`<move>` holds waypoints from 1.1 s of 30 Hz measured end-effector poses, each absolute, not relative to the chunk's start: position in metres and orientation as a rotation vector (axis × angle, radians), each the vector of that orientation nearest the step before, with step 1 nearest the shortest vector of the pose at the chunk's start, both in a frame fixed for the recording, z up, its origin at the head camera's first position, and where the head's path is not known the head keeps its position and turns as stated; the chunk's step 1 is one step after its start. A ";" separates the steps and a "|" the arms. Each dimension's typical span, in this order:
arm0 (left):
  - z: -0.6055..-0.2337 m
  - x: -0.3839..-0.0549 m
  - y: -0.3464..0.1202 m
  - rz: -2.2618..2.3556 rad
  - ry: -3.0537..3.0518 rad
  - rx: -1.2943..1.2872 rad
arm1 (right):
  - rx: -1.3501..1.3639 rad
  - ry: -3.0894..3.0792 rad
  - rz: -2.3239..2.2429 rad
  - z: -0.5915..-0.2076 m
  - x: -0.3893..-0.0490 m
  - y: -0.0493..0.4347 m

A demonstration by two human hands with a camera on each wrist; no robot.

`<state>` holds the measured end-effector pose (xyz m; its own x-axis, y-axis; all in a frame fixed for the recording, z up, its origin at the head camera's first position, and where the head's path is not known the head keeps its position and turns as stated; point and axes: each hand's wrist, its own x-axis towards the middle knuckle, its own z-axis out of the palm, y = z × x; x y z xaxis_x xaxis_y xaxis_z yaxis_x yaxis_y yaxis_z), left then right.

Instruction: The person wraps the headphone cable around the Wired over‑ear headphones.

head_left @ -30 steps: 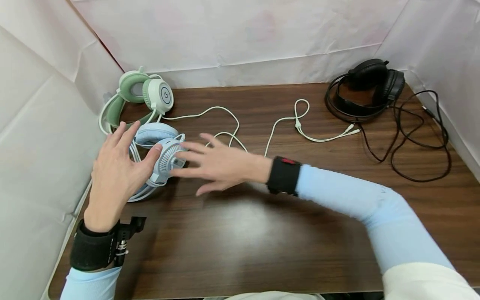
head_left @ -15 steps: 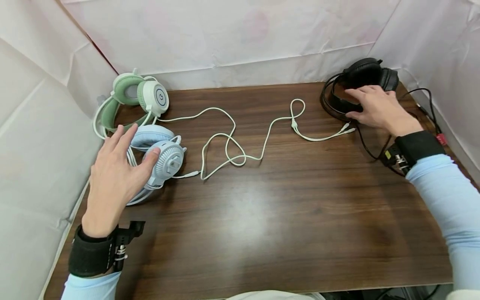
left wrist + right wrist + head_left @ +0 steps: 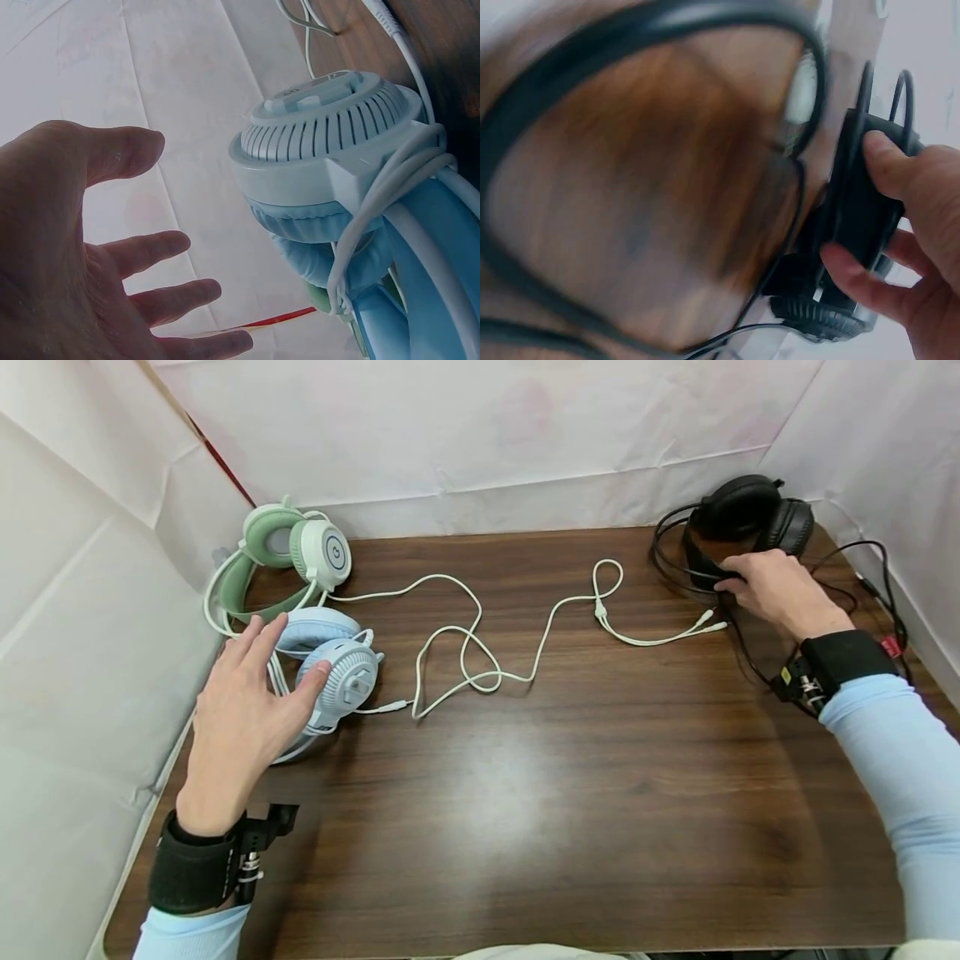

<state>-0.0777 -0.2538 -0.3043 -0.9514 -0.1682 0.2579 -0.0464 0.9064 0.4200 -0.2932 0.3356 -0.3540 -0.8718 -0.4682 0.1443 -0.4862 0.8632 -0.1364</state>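
At the back right, my right hand (image 3: 787, 593) holds the black headphones (image 3: 738, 508) by the headband. In the right wrist view its thumb lies on the black band (image 3: 862, 180), with the fingers at the band's other side. My left hand (image 3: 243, 718) is held with fingers and thumb spread beside the light blue headphones (image 3: 351, 678) on the left of the table. The left wrist view shows a gap between those fingers and the blue ear cup (image 3: 322, 135). White cable is looped around the blue band.
Behind the blue headphones stand green and white headphones (image 3: 322, 556) in the back left corner. A white cable (image 3: 540, 643) winds over the table (image 3: 525, 827) to split plugs near the black headphones. Black cable (image 3: 885, 560) coils at right. White sheets (image 3: 510, 435) enclose the sides and back.
My right hand has swept from beside the blue headphones across to the black ones, and its fingers have closed on their headband. The left hand stays in nearly the same place.
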 end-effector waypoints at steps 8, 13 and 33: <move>-0.304 -0.080 -0.248 -0.624 -2.747 0.103 | 0.622 -2.567 0.515 -0.334 -0.283 0.315; -0.303 -0.081 -0.241 -0.648 -2.725 0.063 | 0.747 -2.394 0.528 -0.318 -0.265 0.291; -0.265 -0.079 -0.133 -0.790 -2.165 -0.819 | 1.636 -2.171 0.589 -0.215 -0.170 0.150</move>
<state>-0.0787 -0.1335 -0.2648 -0.5696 0.3169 0.7584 0.7307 0.6177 0.2906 -0.1697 0.1500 -0.2146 -0.2661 -0.8142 0.5160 -0.9634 0.2434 -0.1128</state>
